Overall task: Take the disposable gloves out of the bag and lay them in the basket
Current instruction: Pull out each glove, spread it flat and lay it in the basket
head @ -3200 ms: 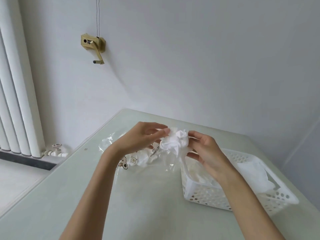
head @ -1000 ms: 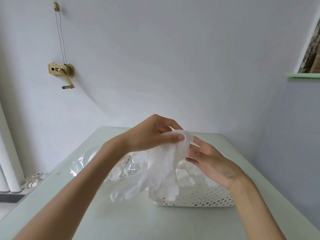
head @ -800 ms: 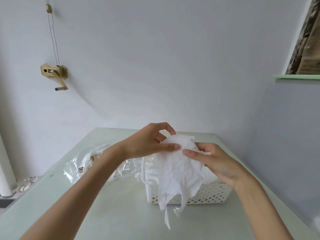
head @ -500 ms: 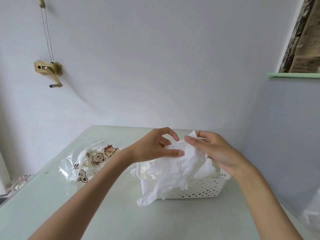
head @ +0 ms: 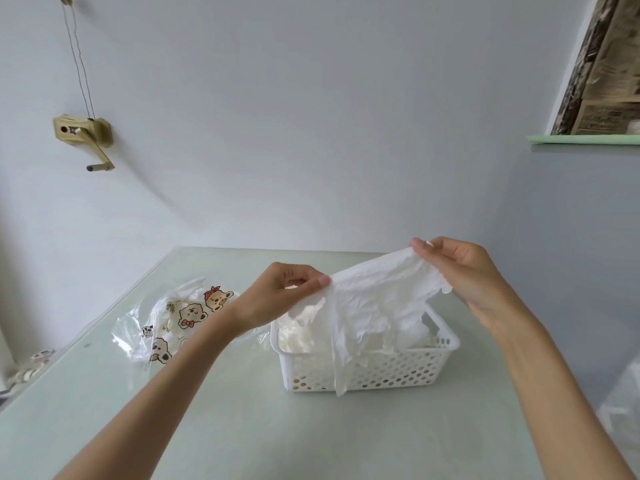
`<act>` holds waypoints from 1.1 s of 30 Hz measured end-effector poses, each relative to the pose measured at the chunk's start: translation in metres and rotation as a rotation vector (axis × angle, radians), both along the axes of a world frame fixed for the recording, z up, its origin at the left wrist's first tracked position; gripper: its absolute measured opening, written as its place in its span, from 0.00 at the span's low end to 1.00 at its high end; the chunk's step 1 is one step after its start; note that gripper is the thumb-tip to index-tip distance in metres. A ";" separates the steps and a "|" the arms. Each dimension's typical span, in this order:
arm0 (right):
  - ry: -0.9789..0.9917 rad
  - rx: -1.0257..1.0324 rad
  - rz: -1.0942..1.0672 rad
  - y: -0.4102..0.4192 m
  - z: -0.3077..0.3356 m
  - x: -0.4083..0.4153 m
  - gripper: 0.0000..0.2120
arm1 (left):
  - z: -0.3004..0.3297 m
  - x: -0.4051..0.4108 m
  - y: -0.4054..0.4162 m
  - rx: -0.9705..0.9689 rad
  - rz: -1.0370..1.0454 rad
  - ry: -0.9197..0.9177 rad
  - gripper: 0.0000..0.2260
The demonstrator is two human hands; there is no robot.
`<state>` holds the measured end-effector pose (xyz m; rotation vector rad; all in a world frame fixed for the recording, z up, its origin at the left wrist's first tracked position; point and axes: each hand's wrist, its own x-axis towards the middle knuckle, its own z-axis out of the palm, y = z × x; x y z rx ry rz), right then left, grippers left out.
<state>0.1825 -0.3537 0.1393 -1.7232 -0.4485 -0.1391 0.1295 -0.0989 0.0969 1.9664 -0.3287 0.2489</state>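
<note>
A thin white disposable glove [head: 375, 299] hangs spread out above the white perforated basket [head: 398, 370]. My left hand [head: 280, 296] pinches its left edge between thumb and fingers. My right hand [head: 457, 268] pinches its upper right corner, higher up. The glove's fingers droop over the basket's front wall. More crumpled white gloves [head: 299, 332] lie inside the basket. The clear bag [head: 173, 323] printed with cartoon bears lies on the table to the left of the basket, with some white gloves still showing inside it.
The pale green table [head: 242, 427] stands against a white wall, its back edge just behind the basket. A brass crank fitting [head: 85, 135] hangs on the wall at left. A green shelf [head: 585, 139] juts out at upper right. Something translucent white [head: 623, 393] shows beyond the table's right edge.
My hands have drawn apart, the right one rising to the right, so the bunched glove is now stretched open above the basket. The view has shifted rightwards.
</note>
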 end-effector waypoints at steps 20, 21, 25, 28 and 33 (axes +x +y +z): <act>0.238 0.160 0.411 0.084 -0.004 -0.007 0.07 | 0.019 -0.014 0.042 -0.039 0.678 -0.460 0.08; 0.325 0.132 0.467 0.080 -0.008 -0.001 0.07 | 0.017 -0.007 0.047 0.035 0.653 -0.384 0.07; 0.424 -0.103 0.222 0.061 -0.045 0.037 0.11 | -0.010 0.033 0.043 0.362 0.542 -0.058 0.08; 0.376 -0.356 -0.009 0.043 -0.064 0.062 0.14 | -0.033 0.059 0.030 0.583 0.488 0.059 0.06; 0.173 -0.640 -0.297 0.023 -0.080 0.078 0.09 | -0.034 0.083 0.014 0.753 0.486 -0.004 0.08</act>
